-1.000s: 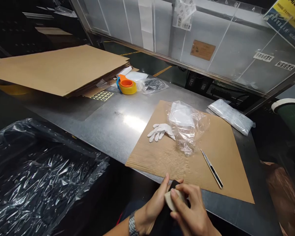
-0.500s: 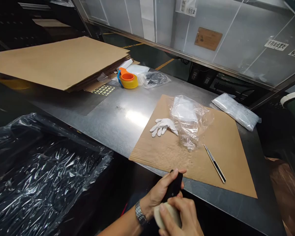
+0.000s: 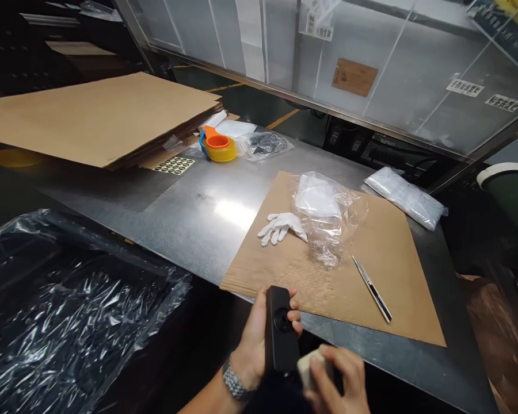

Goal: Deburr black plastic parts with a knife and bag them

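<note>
My left hand [image 3: 254,336] is wrapped round a black rectangular block-shaped part [image 3: 281,342] with a round recessed hole in its upper face. A metal-band watch circles that wrist. In my right hand [image 3: 343,376] is a cream-coloured pad [image 3: 311,368], pinched between thumb and fingers just right of the black part's lower end. The pad is slightly blurred and does not appear to touch the part. Both hands are in front of the table's near edge. Beyond them a cardboard sheet [image 3: 371,230] bears a white glove [image 3: 282,228], a clear plastic bag [image 3: 328,230] and a utility knife [image 3: 372,289].
A stack of cardboard [image 3: 112,115] stands at the far left of the metal table [image 3: 190,213]. Beside it are a yellow-orange tape dispenser [image 3: 218,146], a sticker sheet [image 3: 175,165] and a bagged dark item [image 3: 265,144]. White plastic packaging [image 3: 408,195] lies right; black plastic sheeting [image 3: 82,316] left.
The black part has been turned so its face with the round hole shows. My right hand has moved the pad off it to the right. The view has shifted slightly.
</note>
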Motion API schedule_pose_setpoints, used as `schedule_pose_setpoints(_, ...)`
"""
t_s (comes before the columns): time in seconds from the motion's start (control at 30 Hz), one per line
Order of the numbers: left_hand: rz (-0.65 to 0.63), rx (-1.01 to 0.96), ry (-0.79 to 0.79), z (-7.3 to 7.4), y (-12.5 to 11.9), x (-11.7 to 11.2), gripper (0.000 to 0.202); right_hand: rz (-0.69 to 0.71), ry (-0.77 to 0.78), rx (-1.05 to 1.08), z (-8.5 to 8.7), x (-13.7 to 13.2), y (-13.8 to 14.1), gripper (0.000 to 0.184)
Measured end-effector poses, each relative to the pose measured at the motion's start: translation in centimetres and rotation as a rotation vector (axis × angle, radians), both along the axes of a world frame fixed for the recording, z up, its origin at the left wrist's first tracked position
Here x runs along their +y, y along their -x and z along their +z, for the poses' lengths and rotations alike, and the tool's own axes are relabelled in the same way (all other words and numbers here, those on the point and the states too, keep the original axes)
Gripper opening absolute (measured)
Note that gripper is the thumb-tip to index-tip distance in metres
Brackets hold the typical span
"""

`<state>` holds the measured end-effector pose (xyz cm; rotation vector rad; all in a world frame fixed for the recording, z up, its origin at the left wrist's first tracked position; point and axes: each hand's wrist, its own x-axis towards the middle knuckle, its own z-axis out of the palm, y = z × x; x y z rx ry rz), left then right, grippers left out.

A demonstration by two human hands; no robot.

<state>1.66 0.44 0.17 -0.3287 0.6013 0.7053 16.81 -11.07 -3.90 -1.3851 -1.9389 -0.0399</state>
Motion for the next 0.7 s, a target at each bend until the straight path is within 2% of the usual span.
schedule_pose_setpoints(0.07, 0.002, 0.047, -0.06, 0.6, 0.4, 0.0, 0.04, -0.065, -0.026, -0.056, 0.0, 1.6, -2.6, 0.045)
schedule_pose_setpoints(0.17, 0.0, 0.223, -0.247, 1.3, 0.1, -0.4, 0.015, -0.206, 0.052, -0.123, -0.3, 4.4, -5.8, 0.044)
schedule_pose_setpoints(0.2, -0.005, 0.284, -0.305, 1.4, -0.2, -0.7, 0.015, -0.247, 0.09, -0.142, -0.5, 5.3, -6.6, 0.041)
schedule_pose_setpoints(0.27, -0.024, 0.356, -0.356, 1.3, -0.7, -1.2, 0.021, -0.3, 0.154, -0.171, -1.0, 7.0, -7.8, 0.036)
schedule_pose_setpoints(0.37, -0.055, 0.396, -0.298, 0.7, -0.9, -1.8, 0.021, -0.356, 0.217, -0.19, -1.3, 8.6, -9.4, 0.039)
schedule_pose_setpoints(0.47, -0.069, 0.424, -0.25, 0.3, -0.7, -2.2, 0.024, -0.47, 0.286, -0.188, -1.2, 9.5, -11.5, 0.039)
schedule_pose_setpoints(0.53, -0.083, 0.389, -0.305, 0.5, -0.6, -2.3, 0.03, -0.505, 0.356, -0.178, -1.1, 9.9, -13.1, 0.033)
schedule_pose_setpoints(0.6, -0.095, 0.316, -0.406, 0.8, -0.5, -2.5, 0.044, -0.488, 0.434, -0.156, -1.1, 10.4, -14.3, 0.024)
schedule_pose_setpoints(0.7, -0.124, 0.255, -0.522, 1.0, -0.4, -2.7, 0.061, -0.478, 0.5, -0.098, -0.9, 10.7, -15.1, 0.017)
